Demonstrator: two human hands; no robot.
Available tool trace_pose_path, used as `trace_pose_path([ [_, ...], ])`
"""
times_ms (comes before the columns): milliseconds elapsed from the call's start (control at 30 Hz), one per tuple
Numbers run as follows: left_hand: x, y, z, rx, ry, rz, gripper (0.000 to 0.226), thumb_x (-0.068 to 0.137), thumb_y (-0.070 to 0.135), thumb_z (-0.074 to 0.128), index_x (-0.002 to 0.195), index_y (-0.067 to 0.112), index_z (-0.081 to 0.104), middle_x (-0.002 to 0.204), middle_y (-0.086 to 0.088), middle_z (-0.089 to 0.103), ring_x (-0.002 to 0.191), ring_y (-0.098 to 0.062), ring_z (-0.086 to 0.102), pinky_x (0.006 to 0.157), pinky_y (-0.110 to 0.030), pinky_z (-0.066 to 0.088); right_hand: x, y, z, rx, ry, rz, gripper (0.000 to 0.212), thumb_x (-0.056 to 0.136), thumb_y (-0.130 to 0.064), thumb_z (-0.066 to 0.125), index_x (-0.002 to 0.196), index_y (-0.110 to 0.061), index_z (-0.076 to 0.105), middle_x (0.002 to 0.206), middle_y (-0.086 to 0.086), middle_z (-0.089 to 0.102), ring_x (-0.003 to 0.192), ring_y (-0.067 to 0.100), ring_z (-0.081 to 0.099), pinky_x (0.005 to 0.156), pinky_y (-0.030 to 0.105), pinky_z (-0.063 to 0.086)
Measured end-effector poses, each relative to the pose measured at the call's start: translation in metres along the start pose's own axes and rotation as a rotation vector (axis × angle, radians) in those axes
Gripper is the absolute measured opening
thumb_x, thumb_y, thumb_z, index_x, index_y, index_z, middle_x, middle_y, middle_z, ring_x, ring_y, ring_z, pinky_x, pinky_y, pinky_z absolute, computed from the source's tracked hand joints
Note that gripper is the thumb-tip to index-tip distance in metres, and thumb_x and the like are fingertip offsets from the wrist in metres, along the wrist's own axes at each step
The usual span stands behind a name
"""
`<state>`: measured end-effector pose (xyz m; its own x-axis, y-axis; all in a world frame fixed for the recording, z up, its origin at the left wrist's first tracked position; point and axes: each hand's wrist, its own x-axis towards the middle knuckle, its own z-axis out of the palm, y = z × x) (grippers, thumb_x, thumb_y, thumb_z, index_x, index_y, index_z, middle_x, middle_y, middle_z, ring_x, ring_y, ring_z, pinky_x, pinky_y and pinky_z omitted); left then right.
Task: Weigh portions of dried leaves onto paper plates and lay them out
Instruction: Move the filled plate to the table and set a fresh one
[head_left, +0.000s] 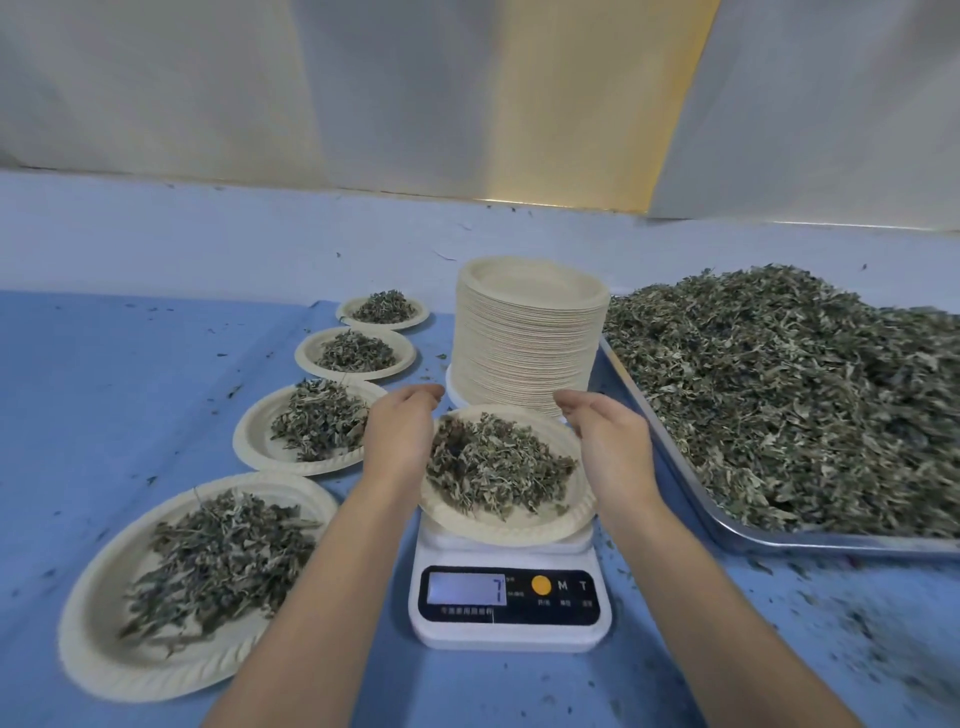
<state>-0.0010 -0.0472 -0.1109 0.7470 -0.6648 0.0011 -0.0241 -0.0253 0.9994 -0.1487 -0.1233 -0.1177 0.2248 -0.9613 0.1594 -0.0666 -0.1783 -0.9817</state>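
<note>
A paper plate (501, 531) heaped with dried leaves (498, 462) sits on a white digital scale (509, 605) whose display reads 7. My left hand (400, 436) clasps the plate's left rim and my right hand (608, 441) clasps its right rim, fingers curled over the far edge. To the left, several filled plates lie in a row running away from me, from the nearest plate (98, 644) to the farthest plate (384, 325).
A tall stack of empty paper plates (530, 343) stands just behind the scale. A metal tray (779, 541) piled with loose dried leaves (805, 395) fills the right side. Leaf crumbs litter the blue table cover (104, 395). A pale wall closes the back.
</note>
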Motion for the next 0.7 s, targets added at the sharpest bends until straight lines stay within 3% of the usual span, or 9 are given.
trace_pose_path([
  [67, 0.001, 0.001, -0.001, -0.018, 0.015, -0.018, 0.031, 0.093, 0.006, 0.041, 0.112, 0.013, 0.065, 0.119, -0.002, 0.062, 0.111, -0.015, 0.054, 0.089, -0.029, 0.037, -0.001, -0.002, 0.000, 0.002, 0.013, 0.003, 0.033, 0.091, -0.006, 0.045, 0.098, -0.027, 0.070, 0.107, -0.007, 0.068, 0.092, 0.005, 0.061, 0.069, 0.018, 0.045],
  [233, 0.006, 0.003, -0.007, -0.048, 0.067, -0.082, 0.030, 0.089, -0.001, 0.047, 0.110, 0.010, 0.066, 0.106, -0.003, 0.064, 0.099, -0.016, 0.055, 0.085, -0.031, 0.039, -0.003, -0.010, 0.002, 0.052, 0.026, -0.001, 0.034, 0.090, -0.004, 0.045, 0.095, -0.024, 0.071, 0.104, -0.011, 0.068, 0.105, 0.007, 0.058, 0.085, 0.025, 0.043],
  [333, 0.006, 0.003, -0.010, -0.055, 0.044, -0.146, 0.030, 0.087, -0.005, 0.051, 0.110, 0.006, 0.067, 0.095, -0.004, 0.064, 0.099, -0.021, 0.057, 0.095, -0.037, 0.044, -0.005, -0.013, 0.004, 0.065, 0.030, 0.000, 0.033, 0.089, -0.003, 0.045, 0.095, -0.022, 0.071, 0.103, -0.010, 0.069, 0.104, 0.008, 0.059, 0.087, 0.026, 0.044],
  [533, 0.010, 0.008, -0.021, -0.175, 0.064, -0.152, 0.029, 0.082, -0.011, 0.057, 0.101, 0.006, 0.070, 0.097, -0.006, 0.070, 0.094, -0.020, 0.064, 0.092, -0.038, 0.049, -0.008, -0.019, 0.010, 0.126, -0.010, 0.041, 0.033, 0.087, 0.002, 0.046, 0.094, -0.018, 0.071, 0.104, -0.003, 0.069, 0.106, 0.019, 0.061, 0.099, 0.041, 0.047],
  [633, 0.014, 0.011, -0.030, -0.247, 0.108, -0.140, 0.029, 0.081, -0.012, 0.057, 0.091, 0.010, 0.071, 0.091, -0.002, 0.071, 0.093, -0.017, 0.064, 0.090, -0.035, 0.049, -0.008, -0.025, 0.017, 0.138, -0.042, 0.010, 0.033, 0.087, 0.002, 0.047, 0.093, -0.021, 0.071, 0.105, -0.004, 0.069, 0.106, 0.018, 0.061, 0.100, 0.042, 0.047],
  [700, 0.020, 0.010, -0.037, -0.273, 0.141, -0.142, 0.029, 0.081, -0.011, 0.057, 0.084, 0.015, 0.071, 0.096, -0.004, 0.071, 0.100, -0.022, 0.064, 0.095, -0.040, 0.048, -0.007, -0.030, 0.024, 0.157, -0.071, 0.002, 0.034, 0.086, 0.002, 0.047, 0.092, -0.021, 0.071, 0.104, -0.002, 0.069, 0.104, 0.018, 0.061, 0.098, 0.042, 0.048],
])
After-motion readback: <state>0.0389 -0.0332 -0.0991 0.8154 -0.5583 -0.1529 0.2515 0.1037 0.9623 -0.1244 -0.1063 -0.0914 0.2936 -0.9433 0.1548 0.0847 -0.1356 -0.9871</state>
